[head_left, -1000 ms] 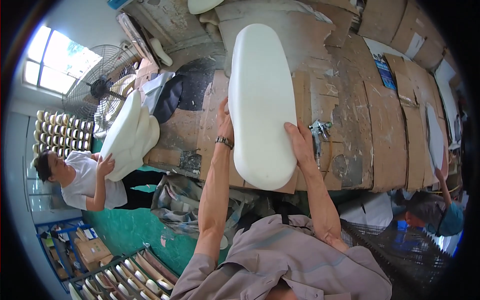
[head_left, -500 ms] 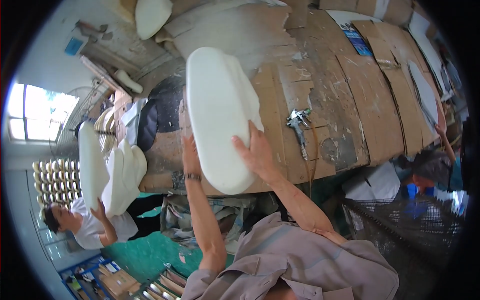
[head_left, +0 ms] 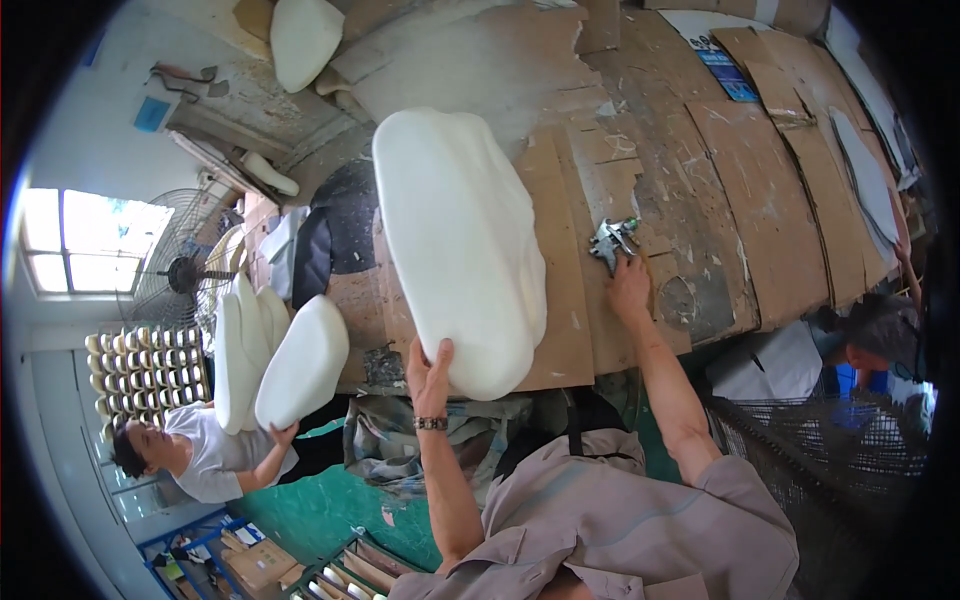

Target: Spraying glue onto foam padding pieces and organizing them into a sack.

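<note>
A long, rounded white foam pad [head_left: 455,250] lies on the cardboard-covered table in front of me, its right side uneven and stepped. My left hand [head_left: 430,375] grips the pad's near left edge, the thumb against its side. To the right, my right hand [head_left: 630,288] is closed round the handle of a metal spray gun [head_left: 612,240], whose head points away from me. The fingers under the handle are partly hidden.
At the left, a person [head_left: 215,450] in a white top holds a foam piece [head_left: 303,365] beside several others. A wire-cage fan [head_left: 180,275] stands behind. Cardboard sheets [head_left: 750,190] cover the table's right side; another person's arm [head_left: 908,270] reaches in there.
My right hand has left the pad and taken hold of the spray gun. My left hand has moved to the pad's near edge. The person at left has swung a foam piece rightward.
</note>
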Demonstrator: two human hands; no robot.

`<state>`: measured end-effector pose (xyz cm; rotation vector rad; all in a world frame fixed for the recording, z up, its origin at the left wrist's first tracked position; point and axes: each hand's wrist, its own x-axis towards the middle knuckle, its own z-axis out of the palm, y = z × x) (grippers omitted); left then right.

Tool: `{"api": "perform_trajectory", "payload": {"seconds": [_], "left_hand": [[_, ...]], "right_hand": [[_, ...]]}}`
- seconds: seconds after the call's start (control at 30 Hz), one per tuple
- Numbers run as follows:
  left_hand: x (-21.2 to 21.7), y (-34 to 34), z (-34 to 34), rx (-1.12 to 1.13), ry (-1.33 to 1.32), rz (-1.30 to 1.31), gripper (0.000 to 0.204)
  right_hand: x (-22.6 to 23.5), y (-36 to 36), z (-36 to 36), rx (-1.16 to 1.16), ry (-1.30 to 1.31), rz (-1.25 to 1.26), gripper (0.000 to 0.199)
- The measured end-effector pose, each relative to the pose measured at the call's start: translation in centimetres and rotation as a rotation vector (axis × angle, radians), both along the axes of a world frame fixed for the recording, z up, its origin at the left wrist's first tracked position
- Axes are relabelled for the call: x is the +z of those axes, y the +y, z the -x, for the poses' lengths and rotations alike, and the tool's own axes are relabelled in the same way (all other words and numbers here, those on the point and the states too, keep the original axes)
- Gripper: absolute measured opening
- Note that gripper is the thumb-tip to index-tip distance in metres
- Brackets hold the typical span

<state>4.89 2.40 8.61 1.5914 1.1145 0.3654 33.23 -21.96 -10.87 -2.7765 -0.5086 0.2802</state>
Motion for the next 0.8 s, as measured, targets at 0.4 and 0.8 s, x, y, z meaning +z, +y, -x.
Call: {"api": "perform_trajectory", "payload": {"seconds": [0.4, 0.8], "left_hand": [[-0.8, -0.3, 2.4, 0.046, -0.222, 0.393, 0.068], [-5.9, -3.0, 6.5, -0.084, -0.872, 0.804, 0.024]], "right_hand": [[15.9, -6.9, 7.8, -0.411, 0.062, -0.71, 0.028], [33.2, -10.0, 28.0, -0.082, 0.358, -1.38, 0.049]]}}
